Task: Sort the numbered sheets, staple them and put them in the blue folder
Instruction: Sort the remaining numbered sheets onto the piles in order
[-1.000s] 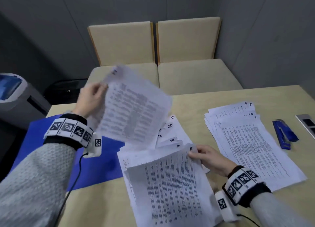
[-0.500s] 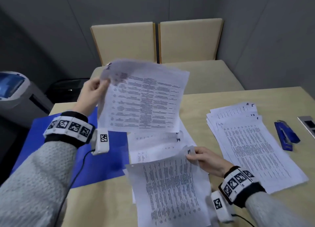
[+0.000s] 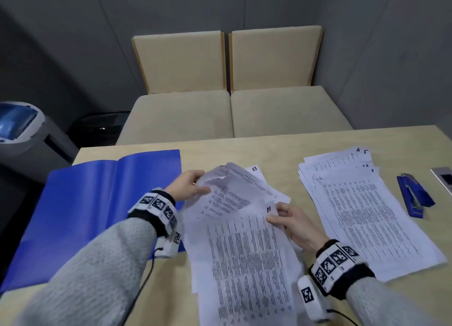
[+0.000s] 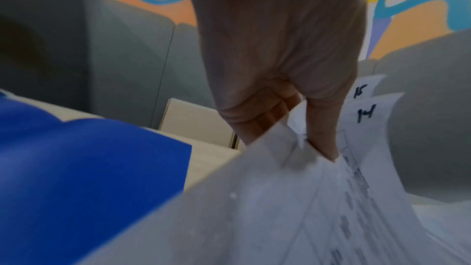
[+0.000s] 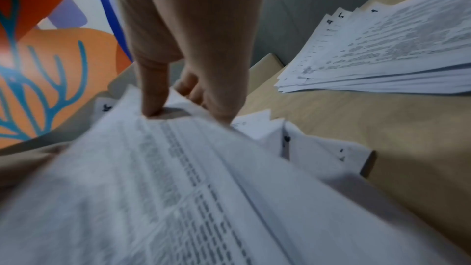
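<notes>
A loose pile of numbered sheets (image 3: 247,252) lies in the middle of the table, the top one marked 11. My left hand (image 3: 188,186) pinches the far left corners of several sheets (image 4: 300,178), marked 14 and 15 among them, held low over the pile. My right hand (image 3: 288,221) pinches the top right corner of sheet 11 (image 5: 158,168). A second stack of sheets (image 3: 362,210), sheet 1 on top, lies to the right. The blue folder (image 3: 93,203) lies open at the left. A blue stapler (image 3: 413,196) sits at the right edge.
Two beige seats (image 3: 232,110) stand behind the table's far edge. A grey bin with a blue lid (image 3: 22,130) stands on the floor at the left. A dark panel (image 3: 444,179) is set in the table at the far right.
My left hand has come down and to the right, from holding a sheet up in the air to holding sheets low over the middle pile. My right hand stayed at the corner of sheet 11.
</notes>
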